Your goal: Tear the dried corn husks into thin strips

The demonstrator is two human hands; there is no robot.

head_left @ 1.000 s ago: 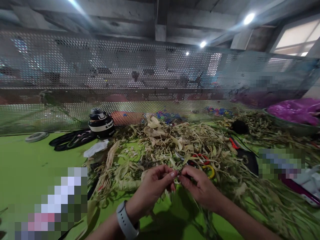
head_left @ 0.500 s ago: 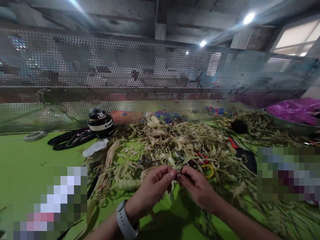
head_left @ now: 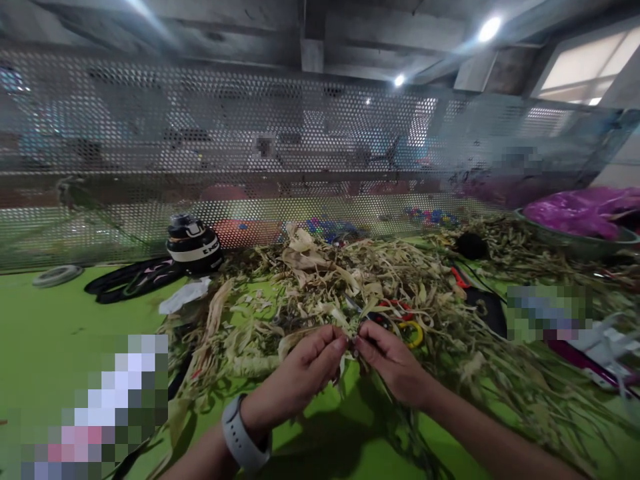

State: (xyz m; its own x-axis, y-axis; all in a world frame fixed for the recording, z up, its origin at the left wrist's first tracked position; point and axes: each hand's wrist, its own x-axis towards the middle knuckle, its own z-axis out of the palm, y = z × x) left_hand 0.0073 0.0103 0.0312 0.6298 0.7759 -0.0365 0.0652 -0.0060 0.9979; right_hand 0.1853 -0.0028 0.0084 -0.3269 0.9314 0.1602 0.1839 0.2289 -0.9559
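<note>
My left hand (head_left: 300, 377) and my right hand (head_left: 387, 363) meet fingertip to fingertip just above the green table (head_left: 60, 340). Both pinch a thin dried leaf strip (head_left: 349, 347) between thumb and fingers. A pale watch (head_left: 239, 437) is on my left wrist. Right behind my hands lies a big heap of dried husk strips (head_left: 360, 287). Scissors with red and yellow handles (head_left: 403, 323) lie half buried in that heap, just beyond my right hand.
A black and white helmet-like object (head_left: 193, 247) and black straps (head_left: 133, 280) sit at the back left, with a tape roll (head_left: 53, 275) farther left. A perforated metal screen (head_left: 250, 153) closes the far edge. A bowl with purple plastic (head_left: 580, 220) stands at right.
My hands have stayed together on the strip, fingers shifting slightly; the view has tilted a little, so everything sits somewhat lower left.
</note>
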